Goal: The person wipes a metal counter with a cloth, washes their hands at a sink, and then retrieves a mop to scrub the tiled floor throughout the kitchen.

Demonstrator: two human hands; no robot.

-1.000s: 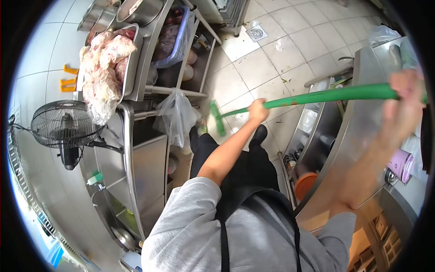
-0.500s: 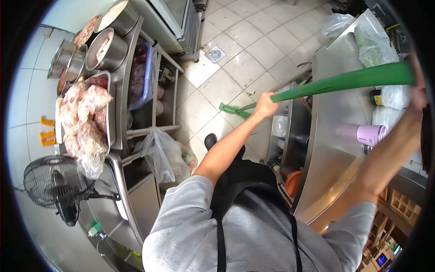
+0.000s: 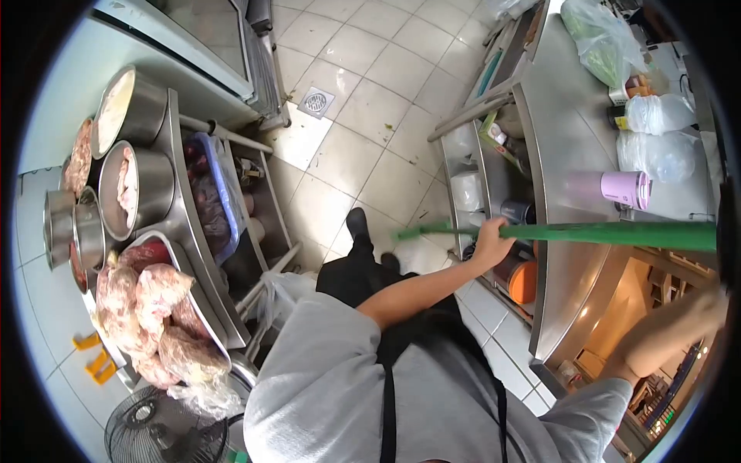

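Note:
My left hand is wrapped round a long green pole, which runs from the right edge of the view down toward the floor. At its low end is a blurred green bar-like head, close to the tiles and just ahead of my dark shoe. My right forearm stretches to the right edge, near the pole's upper end. The fingers of that hand are lost in the dark border.
On the left, a steel counter holds a tray of bagged meat and several steel pots; a black fan stands nearby. A steel worktable on the right carries a purple tumbler and plastic bags. A drain lies in the tiled floor.
The view has shifted and turned. The pole has swung from a slant to nearly level in view, its head now nearer my feet. My right arm has moved lower at the right edge.

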